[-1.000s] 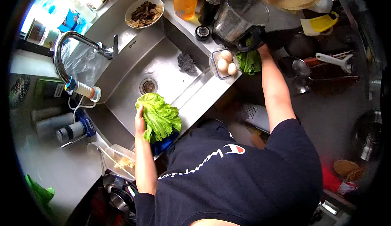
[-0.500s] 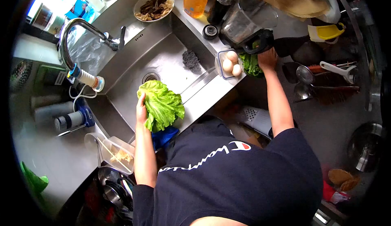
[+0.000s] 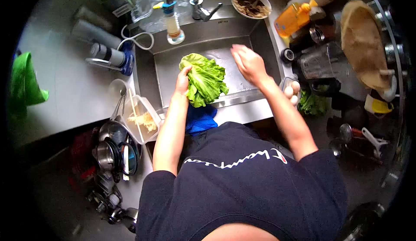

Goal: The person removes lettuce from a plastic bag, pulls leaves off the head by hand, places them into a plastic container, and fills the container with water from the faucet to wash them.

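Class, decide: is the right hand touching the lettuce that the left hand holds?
Apart. The head view shows bare sink between the right hand and the lettuce.

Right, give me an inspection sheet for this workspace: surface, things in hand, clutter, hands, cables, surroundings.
Surface: grey counter with a metal sink alongside; wet or dry can't be told.
Job's things: lettuce held over the front part of the sink; more greens lie to the right, by the jug.
Clutter: eggs at the sink's right edge; plastic box with sticks at its left; pots nearby.
Hands: left hand grips the lettuce; right hand is over the sink, nothing seen in it.
Cables: white loop left of the tap; cord or hose, can't tell.
Surroundings: orange bottle behind right; green cloth far left.
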`<state>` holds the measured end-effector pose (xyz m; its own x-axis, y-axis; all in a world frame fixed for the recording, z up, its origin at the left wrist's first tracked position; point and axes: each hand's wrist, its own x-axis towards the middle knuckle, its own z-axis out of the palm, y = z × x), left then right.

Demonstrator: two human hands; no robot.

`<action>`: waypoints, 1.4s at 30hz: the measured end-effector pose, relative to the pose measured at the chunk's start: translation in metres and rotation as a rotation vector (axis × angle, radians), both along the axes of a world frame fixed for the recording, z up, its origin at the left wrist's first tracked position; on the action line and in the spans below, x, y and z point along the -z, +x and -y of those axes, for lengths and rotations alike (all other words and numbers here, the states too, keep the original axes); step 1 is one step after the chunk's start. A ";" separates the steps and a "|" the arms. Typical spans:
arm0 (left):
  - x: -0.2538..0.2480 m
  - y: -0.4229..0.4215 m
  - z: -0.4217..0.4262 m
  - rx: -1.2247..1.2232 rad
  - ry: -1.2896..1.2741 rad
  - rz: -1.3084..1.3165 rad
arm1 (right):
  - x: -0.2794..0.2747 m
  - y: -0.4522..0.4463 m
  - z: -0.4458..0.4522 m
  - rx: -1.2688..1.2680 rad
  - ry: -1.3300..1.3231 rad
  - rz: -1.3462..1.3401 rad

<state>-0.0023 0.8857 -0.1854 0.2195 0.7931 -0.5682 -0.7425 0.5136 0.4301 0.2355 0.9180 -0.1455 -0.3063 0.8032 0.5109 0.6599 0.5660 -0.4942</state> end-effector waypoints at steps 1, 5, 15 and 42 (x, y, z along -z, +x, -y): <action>-0.004 -0.002 -0.002 -0.015 0.013 0.019 | -0.001 -0.016 -0.027 0.001 -0.032 0.099; -0.006 -0.013 -0.007 -0.106 0.003 0.015 | -0.004 -0.054 -0.123 0.131 0.030 0.451; -0.007 -0.018 -0.020 -0.171 0.029 0.131 | -0.006 -0.053 -0.210 -0.157 -0.124 1.005; 0.024 -0.029 -0.062 -0.161 0.104 0.173 | 0.001 -0.056 -0.184 -0.094 -0.018 0.920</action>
<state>-0.0309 0.9481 -0.2090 0.1728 0.8779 -0.4466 -0.8781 0.3427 0.3340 0.1796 1.1015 -0.1462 -0.6499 0.7597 0.0221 0.7485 0.6346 0.1924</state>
